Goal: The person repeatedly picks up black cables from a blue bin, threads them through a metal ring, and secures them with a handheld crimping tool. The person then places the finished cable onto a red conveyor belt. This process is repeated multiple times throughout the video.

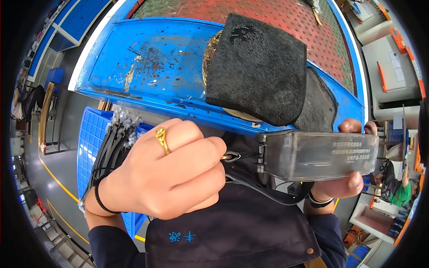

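Left hand: curled into a fist, with a small metal fitting poking out at the fingertips; the pinch itself is hidden. If you pull with too little purchase, the metal could slip and your knuckles jerk back.
Right hand: yours is wrapped round the smoky case from behind, fingers over its far edge, thumb below. Smooth plastic could twist in that hold if your hands pull unevenly.
Hinged end: it faces your fist, near the fitting; a sideways tug might strain it.
Black strap: sags below the case, over your apron, and could snag or kink.
Straps in the crate: black straps lie by your left wrist in the blue crate; your bracelet could catch them.
Bench: the black pad sits just beyond the case; a forward swing could bump it.
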`<state>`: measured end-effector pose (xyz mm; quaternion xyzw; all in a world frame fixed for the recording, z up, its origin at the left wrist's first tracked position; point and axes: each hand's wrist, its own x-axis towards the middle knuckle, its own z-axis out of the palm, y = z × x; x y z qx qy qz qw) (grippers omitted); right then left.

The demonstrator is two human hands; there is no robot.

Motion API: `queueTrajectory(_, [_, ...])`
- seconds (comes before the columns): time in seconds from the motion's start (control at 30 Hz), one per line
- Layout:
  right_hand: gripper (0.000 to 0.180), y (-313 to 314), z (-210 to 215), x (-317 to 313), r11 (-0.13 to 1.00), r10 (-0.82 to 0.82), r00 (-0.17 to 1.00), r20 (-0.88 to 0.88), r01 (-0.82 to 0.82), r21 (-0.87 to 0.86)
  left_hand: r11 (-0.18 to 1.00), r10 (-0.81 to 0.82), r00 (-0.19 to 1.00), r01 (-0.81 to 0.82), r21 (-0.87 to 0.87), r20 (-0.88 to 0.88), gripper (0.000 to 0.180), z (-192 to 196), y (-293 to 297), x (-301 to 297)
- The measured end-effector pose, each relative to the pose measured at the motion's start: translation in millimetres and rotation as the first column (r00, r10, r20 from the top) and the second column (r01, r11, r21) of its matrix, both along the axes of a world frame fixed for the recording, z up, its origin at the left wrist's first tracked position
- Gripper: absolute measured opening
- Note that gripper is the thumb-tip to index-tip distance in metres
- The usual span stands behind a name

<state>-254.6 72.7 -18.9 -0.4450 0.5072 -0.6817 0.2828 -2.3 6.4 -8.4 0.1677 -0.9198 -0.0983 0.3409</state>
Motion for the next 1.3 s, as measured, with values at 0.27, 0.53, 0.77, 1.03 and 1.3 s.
queueTrajectory(0.27, [0.089, -5, 10, 6, 0.997, 0.018, 0.988, 0.150, -0.030, 0.076, 0.984, -0.040, 0.999, 0.041, -0.174, 0.009, 0.018, 8, 2, -2])
queueTrajectory(0.53, [0.088, -5, 7, 4, 0.996, 0.049, 0.993, 0.107, -0.056, 0.064, 0.973, -0.045, 0.997, 0.059, -0.224, 0.070, 0.016, 10, 3, 2])
queueTrajectory(0.77, [0.050, -53, 3, -27, 0.953, 0.291, 0.903, 0.318, -0.243, -0.182, 0.995, -0.004, 1.000, 0.002, -0.102, -0.023, 0.012, -7, 3, 2])
queueTrajectory(1.03, [0.063, -95, -18, -48, 0.981, 0.149, 0.858, -0.491, -0.065, 0.184, 1.000, 0.016, 0.999, -0.017, 0.001, 0.041, 0.017, -18, 13, 21])
queueTrajectory(1.3, [0.037, -39, -9, -81, 0.965, -0.125, 0.458, -0.880, 0.264, 0.000, 0.997, -0.005, 1.000, 0.004, -0.073, -0.014, 0.016, -13, 9, 9])
